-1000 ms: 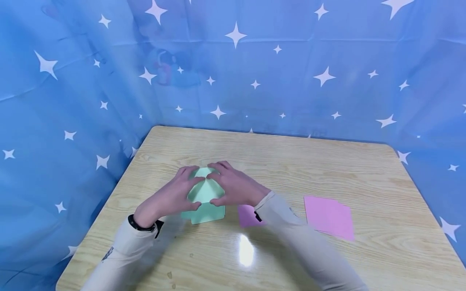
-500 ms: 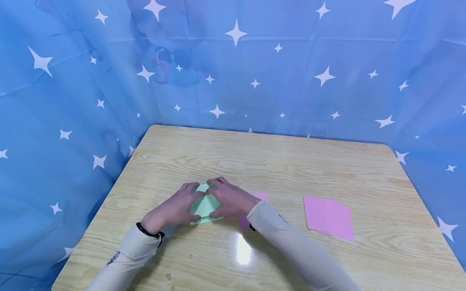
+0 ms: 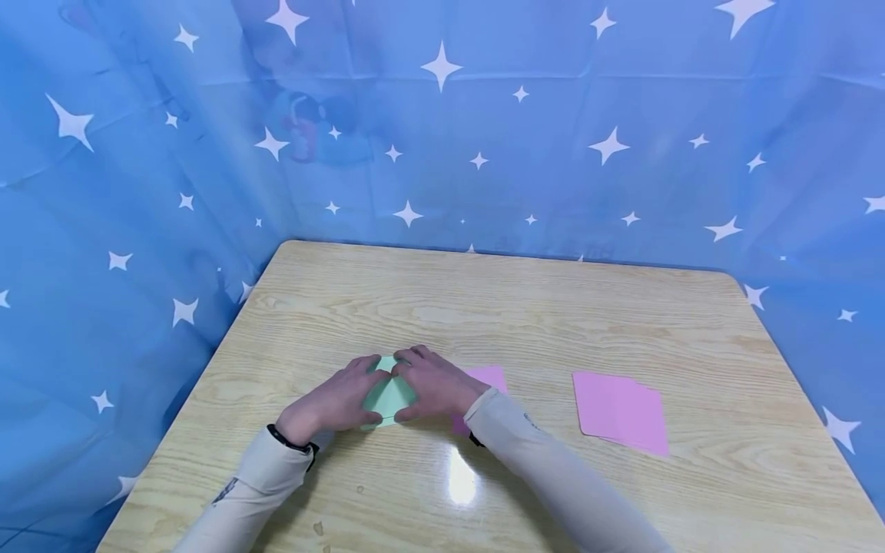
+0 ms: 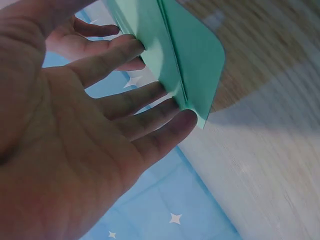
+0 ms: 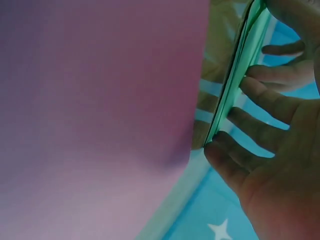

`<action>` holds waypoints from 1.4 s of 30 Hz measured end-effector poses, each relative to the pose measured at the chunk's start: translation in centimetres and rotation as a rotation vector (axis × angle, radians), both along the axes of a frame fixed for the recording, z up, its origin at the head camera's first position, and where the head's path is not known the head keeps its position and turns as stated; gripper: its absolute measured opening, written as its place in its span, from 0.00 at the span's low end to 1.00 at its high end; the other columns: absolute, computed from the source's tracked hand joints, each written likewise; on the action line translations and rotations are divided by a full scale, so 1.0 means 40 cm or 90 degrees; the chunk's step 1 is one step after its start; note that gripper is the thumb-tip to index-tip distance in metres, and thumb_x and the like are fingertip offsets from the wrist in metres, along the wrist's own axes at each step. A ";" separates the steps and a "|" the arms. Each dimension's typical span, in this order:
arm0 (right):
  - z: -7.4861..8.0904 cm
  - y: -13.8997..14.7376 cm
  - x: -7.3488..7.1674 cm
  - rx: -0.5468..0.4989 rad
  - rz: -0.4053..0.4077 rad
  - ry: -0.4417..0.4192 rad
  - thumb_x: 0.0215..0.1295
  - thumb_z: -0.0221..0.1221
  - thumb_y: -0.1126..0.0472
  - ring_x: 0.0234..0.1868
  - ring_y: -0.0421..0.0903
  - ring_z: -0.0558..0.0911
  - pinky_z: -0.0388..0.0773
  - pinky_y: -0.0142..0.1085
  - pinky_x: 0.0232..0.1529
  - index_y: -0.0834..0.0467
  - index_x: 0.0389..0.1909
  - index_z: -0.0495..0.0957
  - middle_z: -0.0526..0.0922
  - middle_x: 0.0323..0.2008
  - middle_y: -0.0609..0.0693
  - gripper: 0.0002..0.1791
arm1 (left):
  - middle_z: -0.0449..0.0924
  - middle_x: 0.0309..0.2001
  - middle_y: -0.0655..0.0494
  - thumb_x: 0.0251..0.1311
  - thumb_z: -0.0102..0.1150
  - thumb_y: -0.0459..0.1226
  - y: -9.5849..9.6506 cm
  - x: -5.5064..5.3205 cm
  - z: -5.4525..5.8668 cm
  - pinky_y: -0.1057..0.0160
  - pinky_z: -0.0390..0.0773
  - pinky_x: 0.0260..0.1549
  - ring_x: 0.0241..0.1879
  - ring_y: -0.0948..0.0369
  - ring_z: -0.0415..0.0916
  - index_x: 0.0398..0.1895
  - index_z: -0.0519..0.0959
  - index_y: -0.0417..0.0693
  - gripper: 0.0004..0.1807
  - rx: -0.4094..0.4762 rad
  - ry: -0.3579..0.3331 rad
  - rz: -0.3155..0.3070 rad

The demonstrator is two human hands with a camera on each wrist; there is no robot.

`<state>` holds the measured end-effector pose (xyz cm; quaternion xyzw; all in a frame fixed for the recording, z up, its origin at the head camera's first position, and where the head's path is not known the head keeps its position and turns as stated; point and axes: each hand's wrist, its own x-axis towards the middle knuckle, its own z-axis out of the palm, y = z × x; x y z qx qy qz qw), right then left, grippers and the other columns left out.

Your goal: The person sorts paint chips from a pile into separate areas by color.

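A stack of light green cards (image 3: 390,395) with rounded corners lies left of centre on the wooden table. My left hand (image 3: 337,398) holds its left side, fingers at the far end and thumb at the near edge. From the right, my right hand (image 3: 435,388) grips the same stack in a mirrored way. In the left wrist view, fingertips touch the long edge of the green cards (image 4: 200,55), where a layered gap shows. Several thin layers of the green cards (image 5: 235,75) appear edge-on in the right wrist view. Most of their sides are covered by the hands.
A pink card (image 3: 491,376) lies just right of the green stack, partly under my right forearm. Farther right sits a slightly fanned pile of pink cards (image 3: 618,411). A blue curtain (image 3: 442,138) with white stars hangs behind the table (image 3: 525,299).
Both hands have come down and toward me with the upper green cards, onto the green cards below. The lower cards, which stuck out at the near side, are now nearly covered.
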<state>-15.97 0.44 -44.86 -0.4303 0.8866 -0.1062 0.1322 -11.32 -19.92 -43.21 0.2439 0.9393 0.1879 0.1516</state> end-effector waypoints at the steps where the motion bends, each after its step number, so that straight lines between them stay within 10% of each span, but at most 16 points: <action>1: -0.001 0.001 0.001 0.000 -0.001 0.000 0.54 0.66 0.36 0.69 0.53 0.63 0.65 0.42 0.67 0.54 0.62 0.72 0.65 0.70 0.52 0.39 | 0.56 0.70 0.31 0.53 0.71 0.39 0.001 0.000 0.000 0.40 0.67 0.60 0.69 0.39 0.57 0.63 0.72 0.40 0.34 0.002 -0.002 0.000; 13: 0.012 0.125 -0.026 -0.086 -0.054 0.001 0.54 0.63 0.33 0.69 0.49 0.63 0.62 0.47 0.68 0.50 0.69 0.63 0.66 0.67 0.46 0.46 | 0.60 0.70 0.37 0.61 0.64 0.47 0.039 -0.002 0.017 0.42 0.63 0.64 0.71 0.42 0.55 0.64 0.71 0.41 0.32 -0.027 0.016 0.002; 28: 0.069 0.356 -0.037 -0.045 -0.172 -0.014 0.46 0.71 0.36 0.69 0.53 0.64 0.58 0.53 0.70 0.52 0.72 0.60 0.65 0.67 0.51 0.54 | 0.54 0.74 0.41 0.61 0.62 0.52 0.234 -0.072 0.073 0.45 0.58 0.69 0.74 0.46 0.51 0.74 0.58 0.44 0.43 -0.035 0.028 -0.045; 42: 0.027 0.342 -0.027 0.042 -0.138 -0.042 0.38 0.74 0.36 0.70 0.56 0.62 0.62 0.54 0.67 0.49 0.73 0.58 0.63 0.70 0.50 0.59 | 0.71 0.50 0.46 0.42 0.75 0.54 0.365 -0.050 0.003 0.59 0.78 0.40 0.48 0.54 0.70 0.73 0.57 0.42 0.56 -0.153 0.078 -0.104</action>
